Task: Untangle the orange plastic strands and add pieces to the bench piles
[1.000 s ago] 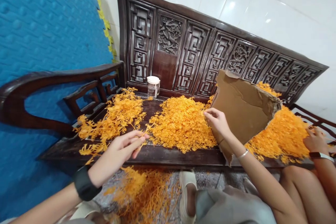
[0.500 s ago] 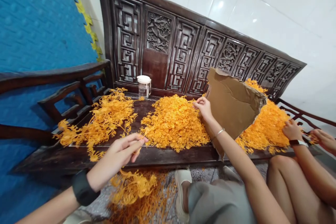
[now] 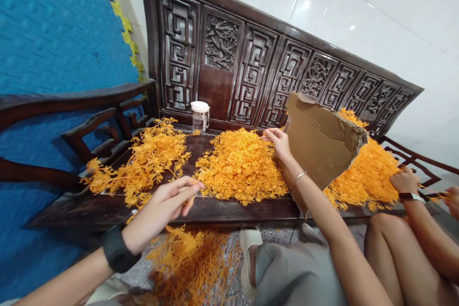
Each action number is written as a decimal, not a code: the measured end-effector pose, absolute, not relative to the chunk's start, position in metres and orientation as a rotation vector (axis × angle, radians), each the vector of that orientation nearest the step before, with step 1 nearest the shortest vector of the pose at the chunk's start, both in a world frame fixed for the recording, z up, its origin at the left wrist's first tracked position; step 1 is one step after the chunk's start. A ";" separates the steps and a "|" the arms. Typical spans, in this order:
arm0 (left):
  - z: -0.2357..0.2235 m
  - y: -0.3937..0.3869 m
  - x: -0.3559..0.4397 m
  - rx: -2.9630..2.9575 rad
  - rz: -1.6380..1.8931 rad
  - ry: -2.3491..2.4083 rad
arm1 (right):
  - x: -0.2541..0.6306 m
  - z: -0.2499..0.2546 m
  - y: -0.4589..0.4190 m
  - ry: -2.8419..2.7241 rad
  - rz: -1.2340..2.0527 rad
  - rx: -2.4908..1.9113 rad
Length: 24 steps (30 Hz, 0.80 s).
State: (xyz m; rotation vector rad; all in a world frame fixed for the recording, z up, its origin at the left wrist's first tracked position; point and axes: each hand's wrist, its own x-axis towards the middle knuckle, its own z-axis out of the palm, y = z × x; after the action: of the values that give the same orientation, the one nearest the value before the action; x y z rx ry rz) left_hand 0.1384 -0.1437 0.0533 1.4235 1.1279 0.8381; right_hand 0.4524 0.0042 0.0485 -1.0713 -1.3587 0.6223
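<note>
Pinching a thin orange sprig [image 3: 191,194] at the near edge of the bench [image 3: 229,210], my left hand [image 3: 163,208] keeps it off the heaps. My right hand [image 3: 279,142] reaches the middle pile [image 3: 240,165], fingers curled beside the cardboard [image 3: 322,141]; I cannot tell its grip.

right hand [image 3: 278,142]: moved up the middle pile [image 3: 241,165] | cardboard [image 3: 321,141]: unmoved
</note>
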 end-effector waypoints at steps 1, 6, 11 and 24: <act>0.053 -0.143 0.138 1.424 0.841 1.129 | 0.453 0.048 0.005 -1.349 0.591 -1.076; 0.053 -0.142 0.139 1.426 0.851 1.137 | 0.457 0.045 0.010 -1.376 0.428 -1.101; 0.053 -0.142 0.139 1.420 0.848 1.141 | 0.461 0.040 0.012 -1.392 0.503 -1.186; 0.052 -0.141 0.141 1.377 0.860 1.156 | 0.460 0.035 0.014 -1.404 0.544 -1.206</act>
State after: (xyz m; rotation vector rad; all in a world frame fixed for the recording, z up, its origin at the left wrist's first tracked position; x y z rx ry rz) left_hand 0.1406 -0.1407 0.0520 1.3774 1.1563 0.8605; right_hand 0.4600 0.0140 0.0351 -1.2062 -1.4038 0.5444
